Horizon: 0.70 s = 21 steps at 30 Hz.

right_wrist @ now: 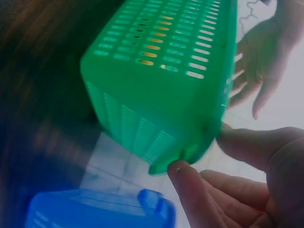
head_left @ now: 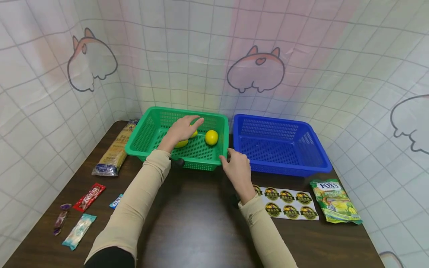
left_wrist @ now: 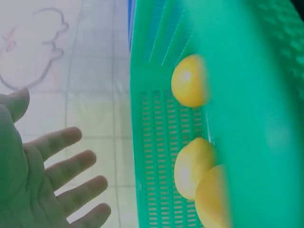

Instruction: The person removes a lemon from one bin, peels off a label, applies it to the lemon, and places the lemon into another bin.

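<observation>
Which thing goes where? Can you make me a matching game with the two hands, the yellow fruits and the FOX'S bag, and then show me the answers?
Things:
1. left hand
2. yellow fruits
3. FOX'S bag
4. right hand

Places and states:
A. gripping the rim of the green basket near a corner
B. on the table, to the right of the sticker sheet in the head view
C. above the green basket, with nothing in its fingers
D. lying inside the green basket

Right pairs: 1-C, 2-D, 3-B, 4-A
</observation>
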Each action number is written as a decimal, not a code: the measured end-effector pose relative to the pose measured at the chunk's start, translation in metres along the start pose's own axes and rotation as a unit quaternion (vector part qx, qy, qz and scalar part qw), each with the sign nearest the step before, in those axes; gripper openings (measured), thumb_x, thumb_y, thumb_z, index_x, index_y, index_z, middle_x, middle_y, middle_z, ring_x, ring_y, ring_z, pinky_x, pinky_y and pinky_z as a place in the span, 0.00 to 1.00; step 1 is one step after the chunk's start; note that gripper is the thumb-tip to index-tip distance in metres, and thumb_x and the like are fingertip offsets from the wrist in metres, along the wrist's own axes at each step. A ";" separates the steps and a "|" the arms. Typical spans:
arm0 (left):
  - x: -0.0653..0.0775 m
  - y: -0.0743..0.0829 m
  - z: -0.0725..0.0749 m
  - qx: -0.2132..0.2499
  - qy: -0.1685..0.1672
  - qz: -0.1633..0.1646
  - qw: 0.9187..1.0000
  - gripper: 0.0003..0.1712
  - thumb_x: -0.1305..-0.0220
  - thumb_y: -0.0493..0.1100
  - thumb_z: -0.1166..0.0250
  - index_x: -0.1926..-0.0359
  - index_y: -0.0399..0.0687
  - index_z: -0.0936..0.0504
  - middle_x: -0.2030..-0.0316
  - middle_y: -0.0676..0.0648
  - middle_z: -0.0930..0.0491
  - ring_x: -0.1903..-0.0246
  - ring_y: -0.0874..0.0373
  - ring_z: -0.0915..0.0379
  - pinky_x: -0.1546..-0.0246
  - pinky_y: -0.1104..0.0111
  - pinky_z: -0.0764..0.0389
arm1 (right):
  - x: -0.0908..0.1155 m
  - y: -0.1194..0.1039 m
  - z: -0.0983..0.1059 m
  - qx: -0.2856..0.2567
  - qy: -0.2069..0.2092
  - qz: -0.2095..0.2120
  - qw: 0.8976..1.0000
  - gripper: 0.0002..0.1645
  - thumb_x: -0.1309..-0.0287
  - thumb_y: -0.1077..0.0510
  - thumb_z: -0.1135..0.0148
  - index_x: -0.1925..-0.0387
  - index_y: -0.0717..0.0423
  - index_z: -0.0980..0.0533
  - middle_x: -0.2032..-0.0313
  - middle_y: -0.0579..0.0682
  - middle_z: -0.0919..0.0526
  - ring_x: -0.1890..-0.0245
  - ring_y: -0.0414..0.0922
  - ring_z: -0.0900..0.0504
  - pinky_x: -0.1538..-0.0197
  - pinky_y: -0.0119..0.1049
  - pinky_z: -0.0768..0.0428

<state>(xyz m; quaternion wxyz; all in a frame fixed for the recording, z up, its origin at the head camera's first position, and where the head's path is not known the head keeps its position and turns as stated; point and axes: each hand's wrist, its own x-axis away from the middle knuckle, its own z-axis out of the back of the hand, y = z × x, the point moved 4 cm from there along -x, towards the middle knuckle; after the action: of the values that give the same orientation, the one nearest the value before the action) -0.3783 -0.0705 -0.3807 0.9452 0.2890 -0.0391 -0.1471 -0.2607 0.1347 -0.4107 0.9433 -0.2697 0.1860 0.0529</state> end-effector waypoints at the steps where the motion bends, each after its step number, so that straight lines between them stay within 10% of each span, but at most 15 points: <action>1: -0.004 -0.001 0.003 0.002 -0.008 0.004 1.000 0.43 0.27 0.74 0.67 0.23 0.55 0.43 0.23 0.43 0.44 0.23 0.40 0.51 0.25 0.42 0.45 | 0.000 0.001 -0.001 0.004 0.000 -0.002 1.000 0.17 0.37 0.50 0.33 0.57 0.61 0.17 0.73 0.57 0.13 0.76 0.49 0.16 0.72 0.44 0.17; 11: -0.027 -0.025 0.020 -0.018 -0.098 0.031 0.995 0.49 0.30 0.75 0.64 0.25 0.45 0.40 0.25 0.37 0.40 0.27 0.36 0.45 0.27 0.42 0.39 | -0.005 0.001 -0.004 0.016 -0.003 -0.010 1.000 0.19 0.37 0.47 0.33 0.58 0.60 0.14 0.69 0.56 0.10 0.73 0.53 0.13 0.68 0.48 0.15; 21: -0.031 -0.065 0.006 -0.014 -0.183 0.116 0.976 0.41 0.28 0.60 0.46 0.27 0.37 0.39 0.26 0.33 0.42 0.27 0.36 0.45 0.27 0.45 0.37 | -0.002 0.004 -0.005 0.005 -0.012 -0.023 1.000 0.21 0.37 0.47 0.34 0.55 0.61 0.15 0.63 0.59 0.10 0.66 0.55 0.11 0.59 0.51 0.13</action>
<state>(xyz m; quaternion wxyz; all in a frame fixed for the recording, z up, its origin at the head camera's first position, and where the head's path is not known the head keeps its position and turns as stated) -0.4252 -0.1162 -0.4115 0.9363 0.2377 -0.2429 -0.0878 -0.2651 0.1353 -0.4151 0.9479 -0.2683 0.1687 0.0329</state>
